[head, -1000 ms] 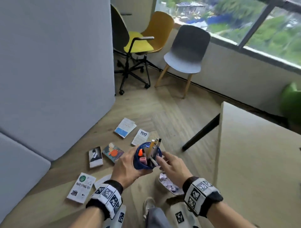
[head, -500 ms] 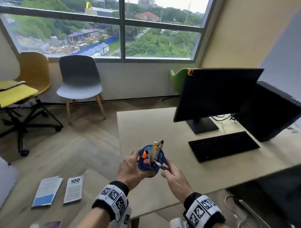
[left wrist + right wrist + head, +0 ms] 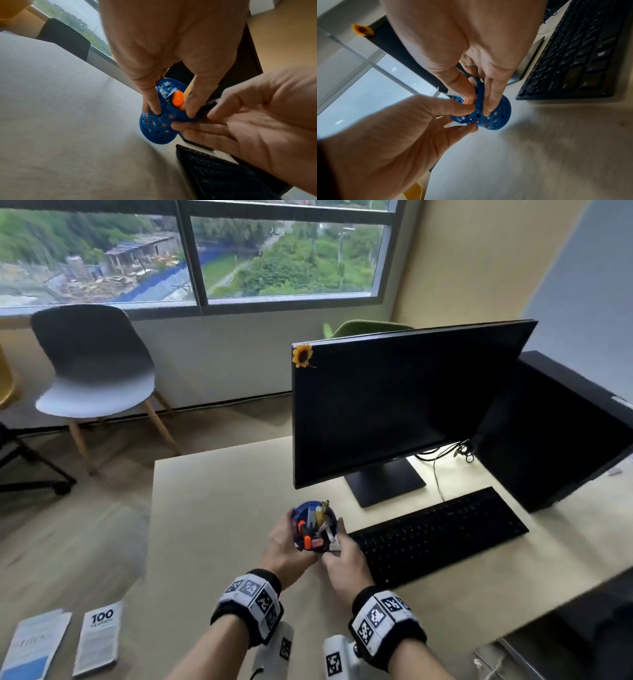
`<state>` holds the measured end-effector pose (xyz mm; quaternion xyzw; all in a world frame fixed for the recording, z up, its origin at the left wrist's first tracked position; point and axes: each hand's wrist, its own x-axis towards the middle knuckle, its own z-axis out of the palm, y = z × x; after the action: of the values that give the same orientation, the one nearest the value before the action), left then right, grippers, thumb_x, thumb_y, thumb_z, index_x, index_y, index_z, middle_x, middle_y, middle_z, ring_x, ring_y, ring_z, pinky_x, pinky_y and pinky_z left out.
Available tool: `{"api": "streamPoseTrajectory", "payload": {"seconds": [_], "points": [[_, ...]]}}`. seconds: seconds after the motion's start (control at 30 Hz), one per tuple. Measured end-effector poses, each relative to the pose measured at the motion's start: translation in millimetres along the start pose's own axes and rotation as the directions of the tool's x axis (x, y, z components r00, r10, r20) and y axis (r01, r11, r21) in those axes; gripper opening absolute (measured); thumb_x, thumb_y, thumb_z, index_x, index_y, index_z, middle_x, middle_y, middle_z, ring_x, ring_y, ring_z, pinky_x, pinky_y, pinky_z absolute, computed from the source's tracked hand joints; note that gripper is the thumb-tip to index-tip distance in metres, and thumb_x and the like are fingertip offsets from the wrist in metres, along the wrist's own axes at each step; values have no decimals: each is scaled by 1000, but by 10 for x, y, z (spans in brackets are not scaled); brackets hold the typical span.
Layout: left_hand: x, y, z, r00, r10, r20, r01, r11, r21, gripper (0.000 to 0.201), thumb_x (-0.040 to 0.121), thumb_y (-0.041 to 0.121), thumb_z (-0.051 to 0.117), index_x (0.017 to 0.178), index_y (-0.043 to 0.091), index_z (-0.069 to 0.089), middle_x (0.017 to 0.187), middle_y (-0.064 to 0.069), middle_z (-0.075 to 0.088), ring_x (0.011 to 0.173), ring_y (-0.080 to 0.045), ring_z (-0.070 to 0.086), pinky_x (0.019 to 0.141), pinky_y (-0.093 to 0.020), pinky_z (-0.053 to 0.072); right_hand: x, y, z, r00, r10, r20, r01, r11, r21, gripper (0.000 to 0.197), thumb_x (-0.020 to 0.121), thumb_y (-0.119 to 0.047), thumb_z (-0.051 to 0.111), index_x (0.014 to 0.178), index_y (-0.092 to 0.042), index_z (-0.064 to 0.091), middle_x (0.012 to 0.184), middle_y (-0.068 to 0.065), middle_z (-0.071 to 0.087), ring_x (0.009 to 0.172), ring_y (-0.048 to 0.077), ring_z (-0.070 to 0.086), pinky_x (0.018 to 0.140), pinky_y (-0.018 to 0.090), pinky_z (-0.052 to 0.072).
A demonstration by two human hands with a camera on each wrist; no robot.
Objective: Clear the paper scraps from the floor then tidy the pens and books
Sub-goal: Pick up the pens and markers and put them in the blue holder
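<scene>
Two hands are being kept clamped on a blue openwork plastic pen holder, which is being held between them, low over the pale wooden bench; whether its base is touching the bench cannot be told. The left hand is being wrapped round the holder's left wall, with its fingers being pressed into the lattice and its thumb being laid at the rim. The right hand is being closed on the opposite wall, its fingers being curled over the mesh. Several pens, among them an orange-capped marker and a yellow one, are being carried inside the holder and are being shown standing up above its rim.

Just to the right of the right hand a black keyboard is being shown lying on the bench, and beyond both hands a black monitor with a small sunflower ornament at its top corner is being seen. Well to the left of the left hand and lower, on the wooden floor, two white booklets are being shown lying side by side. Far beyond the left hand a grey shell chair is being seen beneath the window.
</scene>
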<state>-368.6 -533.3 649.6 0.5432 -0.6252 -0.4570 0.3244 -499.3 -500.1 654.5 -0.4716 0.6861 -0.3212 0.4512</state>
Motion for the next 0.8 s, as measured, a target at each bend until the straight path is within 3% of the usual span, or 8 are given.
{"api": "streamPoseTrajectory", "payload": {"seconds": [0.13,0.23,0.33,0.4,0.5,0.63,0.73,0.8], "points": [[165,-84,59,997,-80,12,79,996,51,78,67,17,83,128,34,38,103,23,55,90,1,61,74,-8,48,202,149,-43,999,42,-8,-42,999,-1,62,75,-33,62,135,-33,48,104,-8,73,99,9,67,95,35,52],[221,-234,61,983,-160,94,160,987,6,106,56,31,87,143,30,27,124,14,57,100,-12,66,88,-33,54,286,207,-70,998,64,19,-64,998,5,54,78,-16,60,129,-29,54,107,-8,72,101,10,66,96,35,51],[182,-302,37,956,-262,128,264,965,3,128,56,31,86,152,32,1,155,1,30,120,-23,57,92,-43,53,301,257,-31,996,89,-14,-89,996,-12,61,77,-18,60,136,-25,44,112,-5,70,107,16,64,98,37,49],[104,-326,13,937,-344,62,344,939,18,119,68,18,81,153,20,-3,157,-5,22,122,-27,53,92,-38,52,209,309,61,985,157,-76,-160,987,-31,53,79,-16,58,130,-22,46,111,-2,68,106,22,64,97,35,48],[-92,-472,-115,919,-392,-47,394,917,67,97,75,20,74,151,12,14,144,-10,39,103,-22,62,91,-39,52,-23,417,273,951,279,-135,-281,960,3,20,80,-14,55,98,-20,58,93,3,70,89,28,69,88,43,53],[-542,-699,-498,921,-380,-84,389,909,150,50,80,25,71,125,15,51,114,0,61,83,-11,64,84,-30,53,-414,332,728,958,257,128,-239,961,-139,16,83,-11,50,79,-22,59,70,-3,67,62,15,66,70,31,56],[-989,-857,-941,926,-355,-131,372,918,141,22,83,23,69,104,19,63,98,5,68,79,-1,62,71,-11,49,-649,139,1178,944,139,300,-74,973,-217,15,84,-12,53,78,-25,58,69,-4,67,67,15,68,74,32,56],[-1366,-1036,-1279,905,-363,-222,392,914,101,13,82,20,70,94,20,66,91,7,70,76,-1,64,71,-14,51,-807,-26,1534,923,80,377,21,966,-259,14,84,-16,55,76,-27,56,72,-3,68,72,17,69,77,35,56]]}}
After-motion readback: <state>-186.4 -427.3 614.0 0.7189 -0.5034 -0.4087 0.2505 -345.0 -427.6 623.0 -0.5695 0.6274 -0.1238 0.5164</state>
